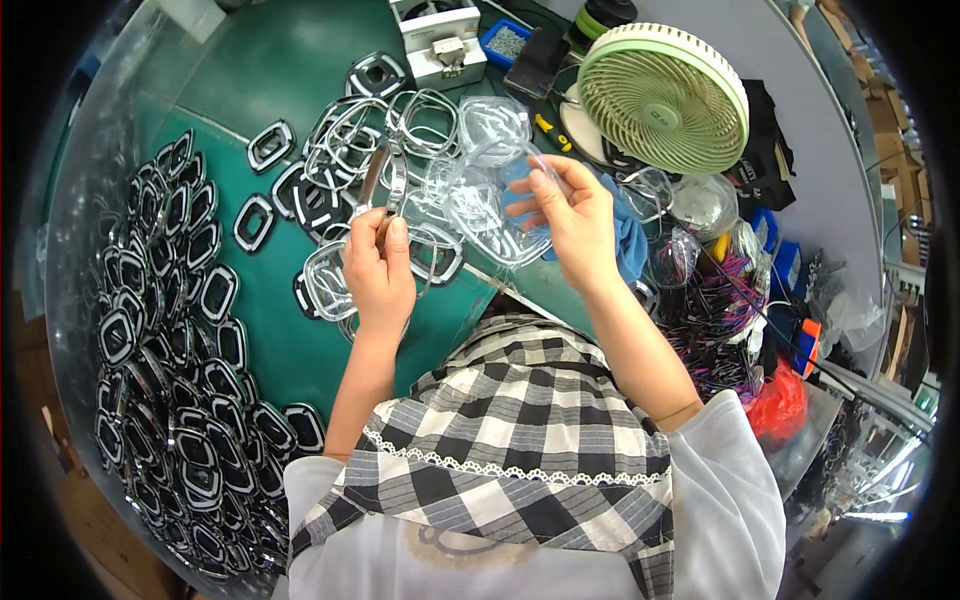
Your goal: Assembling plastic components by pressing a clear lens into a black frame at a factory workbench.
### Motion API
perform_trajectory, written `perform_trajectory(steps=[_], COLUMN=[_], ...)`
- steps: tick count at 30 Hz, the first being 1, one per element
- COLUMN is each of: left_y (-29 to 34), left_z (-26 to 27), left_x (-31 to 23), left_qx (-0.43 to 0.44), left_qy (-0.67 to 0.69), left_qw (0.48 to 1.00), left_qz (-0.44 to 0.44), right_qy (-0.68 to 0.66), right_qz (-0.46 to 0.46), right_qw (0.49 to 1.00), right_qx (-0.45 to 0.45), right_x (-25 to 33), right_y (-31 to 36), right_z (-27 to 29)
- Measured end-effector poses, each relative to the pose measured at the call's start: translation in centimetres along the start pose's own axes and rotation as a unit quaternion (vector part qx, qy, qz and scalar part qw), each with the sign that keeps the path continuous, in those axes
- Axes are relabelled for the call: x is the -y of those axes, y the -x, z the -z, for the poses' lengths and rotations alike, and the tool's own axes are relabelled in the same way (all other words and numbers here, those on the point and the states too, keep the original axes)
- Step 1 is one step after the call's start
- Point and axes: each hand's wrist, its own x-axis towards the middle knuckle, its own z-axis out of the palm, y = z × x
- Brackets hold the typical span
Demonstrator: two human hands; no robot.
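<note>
The left hand [380,275] pinches a chrome ring [397,182] edge-on between thumb and fingers; to its left, green tabletop [285,345] runs to a heap of frames [190,400]. The right hand [575,215] grips a clear cover [487,215] by its rim, left of the palm, with the fan [663,95] beyond

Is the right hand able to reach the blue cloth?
Probably yes: nothing visible blocks the right hand from the blue cloth beside it, though the hand seems to hold a clear cover.
</note>
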Motion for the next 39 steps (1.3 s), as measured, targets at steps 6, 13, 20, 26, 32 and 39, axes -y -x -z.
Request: perform_trajectory(steps=[6,13,20,26,32,39], left_y=[0.1,2.7,1.3,0.7,1.5,1.1], left_z=[-2.5,-4.7,-6.5,-5.2,-5.5,-3.7], left_x=[-3.8,-5.8,-4.2,-5.2,-6.9,-5.8], left_qx=[0.134,0.095,0.059,0.088,0.084,0.124], left_qy=[0.138,0.236,0.166,0.007,-0.065,-0.241], left_qw=[0.98,0.962,0.98,0.996,0.992,0.934], left_qz=[0.06,0.095,0.094,0.001,-0.065,-0.233], right_qy=[0.091,-0.021,0.1,0.322,0.196,0.038], right_qz=[0.014,0.003,0.035,0.149,0.143,0.094], right_qw=[0.995,0.998,0.99,0.932,0.969,0.991], right_qx=[0.027,0.065,0.095,0.077,-0.045,-0.086], right_x=[1.4,0.1,0.7,2.3,3.1,1.9], right_y=[2.2,4.0,5.7,6.9,6.3,5.2], right_z=[1.4,3.0,3.7,3.7,6.4,7.3])
